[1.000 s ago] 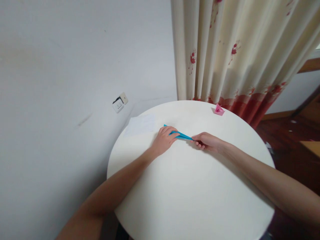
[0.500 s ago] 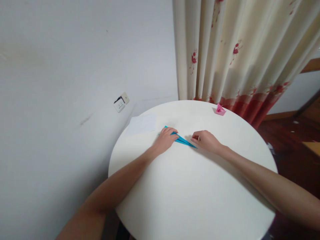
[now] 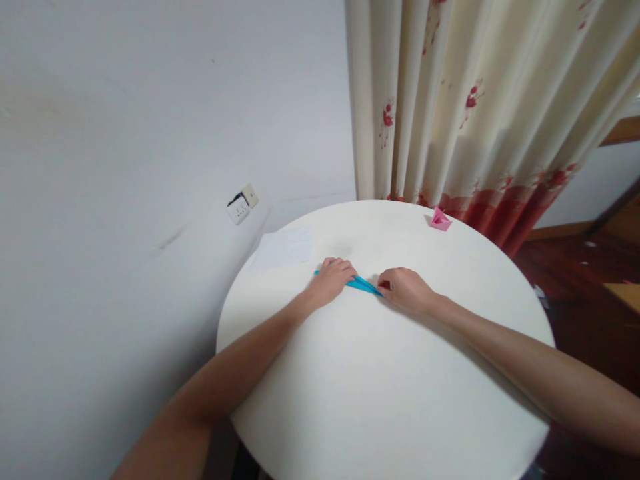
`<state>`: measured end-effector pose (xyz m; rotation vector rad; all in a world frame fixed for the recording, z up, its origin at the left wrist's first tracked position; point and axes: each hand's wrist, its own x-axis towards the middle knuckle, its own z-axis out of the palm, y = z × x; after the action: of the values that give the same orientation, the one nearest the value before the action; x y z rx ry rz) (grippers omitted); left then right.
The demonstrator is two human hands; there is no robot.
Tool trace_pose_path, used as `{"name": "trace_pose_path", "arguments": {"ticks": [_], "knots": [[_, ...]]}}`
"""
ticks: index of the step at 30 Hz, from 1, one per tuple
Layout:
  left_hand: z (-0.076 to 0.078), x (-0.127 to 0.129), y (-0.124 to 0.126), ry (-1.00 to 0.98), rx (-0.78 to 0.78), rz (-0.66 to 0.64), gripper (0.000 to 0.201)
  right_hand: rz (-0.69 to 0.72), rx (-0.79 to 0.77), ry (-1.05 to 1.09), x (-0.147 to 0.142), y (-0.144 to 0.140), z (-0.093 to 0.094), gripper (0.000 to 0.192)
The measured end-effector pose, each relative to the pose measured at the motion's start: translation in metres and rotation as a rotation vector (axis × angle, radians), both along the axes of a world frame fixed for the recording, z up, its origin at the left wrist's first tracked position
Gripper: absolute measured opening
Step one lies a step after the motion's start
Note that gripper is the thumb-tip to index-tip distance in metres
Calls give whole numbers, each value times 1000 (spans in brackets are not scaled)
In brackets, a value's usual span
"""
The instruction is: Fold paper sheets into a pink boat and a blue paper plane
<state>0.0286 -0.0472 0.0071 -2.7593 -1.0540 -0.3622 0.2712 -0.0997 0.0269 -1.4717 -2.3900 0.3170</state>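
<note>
A narrow, pointed piece of folded blue paper (image 3: 362, 285) lies on the round white table (image 3: 380, 387). My left hand (image 3: 333, 279) rests over its wider left part, fingers curled on it and hiding most of that end. At the right tip, my right hand (image 3: 404, 289) pinches the paper between thumb and fingers. Only the stretch between the two hands and a small corner at far left show.
A pink folded paper piece (image 3: 441, 220) stands near the table's far right edge. White paper sheets (image 3: 284, 248) lie at the left by the wall, below a wall socket (image 3: 239, 210). A patterned curtain (image 3: 450, 120) hangs behind the table.
My right hand has moved slightly left and closed on the tip of the blue paper, which was bare before. The blue paper has turned a little under my left hand.
</note>
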Motion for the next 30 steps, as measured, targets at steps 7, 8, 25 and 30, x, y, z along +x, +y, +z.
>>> {"name": "trace_pose_path", "arguments": {"ticks": [7, 8, 25, 30], "knots": [[1, 2, -1, -79, -9, -8, 23, -12, -17, -67, -5, -5, 2, 16], [5, 2, -2, -123, 7, 4, 24, -27, -17, -74, -6, -6, 1, 15], [21, -6, -13, -597, 67, 177, 27, -486, 107, 65, 32, 49, 15, 17], [19, -1, -16, -584, 40, 140, 28, -619, 101, 47, 56, 104, 21, 23]]}}
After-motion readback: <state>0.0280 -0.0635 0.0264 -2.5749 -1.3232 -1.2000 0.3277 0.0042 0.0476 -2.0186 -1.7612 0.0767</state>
